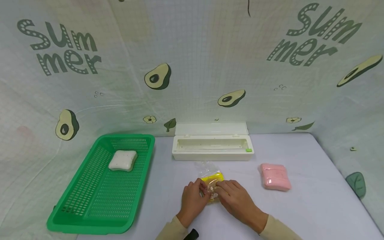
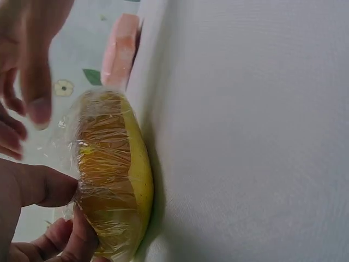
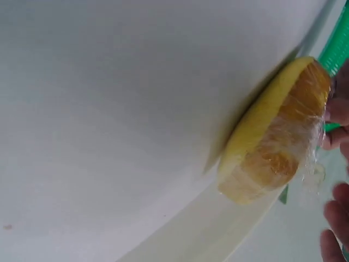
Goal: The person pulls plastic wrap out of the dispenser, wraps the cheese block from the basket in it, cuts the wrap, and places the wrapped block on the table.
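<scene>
A rounded yellow block (image 1: pixel 216 176) with an orange-brown upper part lies on the table between the two hands, covered in clear, wrinkled cling film (image 2: pixel 103 158). My left hand (image 1: pixel 193 200) pinches the film at the block's edge between thumb and fingers. Over the other side of the block, my right hand (image 1: pixel 238 202) has its fingers loosely bent and apart from the film in the left wrist view. Loose film (image 1: pixel 207 167) spreads out beyond the block's far side.
A white cling film dispenser (image 1: pixel 213 156) with its lid raised and a green slider stands at the back. Off to the right lies a film-wrapped pink block (image 1: pixel 275 177). The green basket (image 1: pixel 103 223) on the left holds a white block (image 1: pixel 122 160).
</scene>
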The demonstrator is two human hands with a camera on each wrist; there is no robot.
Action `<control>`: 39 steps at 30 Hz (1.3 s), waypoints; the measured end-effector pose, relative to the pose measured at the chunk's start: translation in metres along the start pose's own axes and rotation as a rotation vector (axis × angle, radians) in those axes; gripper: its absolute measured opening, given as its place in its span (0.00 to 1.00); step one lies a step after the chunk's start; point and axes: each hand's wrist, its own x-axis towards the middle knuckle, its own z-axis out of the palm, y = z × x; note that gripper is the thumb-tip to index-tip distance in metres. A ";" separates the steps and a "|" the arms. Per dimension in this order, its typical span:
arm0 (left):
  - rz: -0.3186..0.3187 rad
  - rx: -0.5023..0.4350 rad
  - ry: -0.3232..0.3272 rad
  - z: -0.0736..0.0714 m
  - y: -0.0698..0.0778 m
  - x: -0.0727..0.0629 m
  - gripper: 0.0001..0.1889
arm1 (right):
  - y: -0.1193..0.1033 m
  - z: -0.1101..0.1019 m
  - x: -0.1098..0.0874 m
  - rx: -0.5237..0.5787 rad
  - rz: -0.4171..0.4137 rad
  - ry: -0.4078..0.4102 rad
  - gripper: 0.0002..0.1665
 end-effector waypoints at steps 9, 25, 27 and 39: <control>0.205 0.164 -0.071 -0.013 0.004 -0.002 0.24 | 0.007 0.004 -0.011 -0.094 -0.070 -0.220 0.40; 0.535 0.688 -0.228 -0.028 0.001 -0.004 0.20 | 0.005 0.003 -0.005 -0.061 -0.087 -0.266 0.29; 0.507 0.654 -0.264 -0.031 0.003 -0.005 0.19 | 0.001 -0.001 -0.003 -0.055 -0.088 -0.316 0.27; 0.377 0.222 -0.249 -0.029 -0.007 0.003 0.09 | 0.008 -0.006 0.007 0.182 0.174 -0.347 0.11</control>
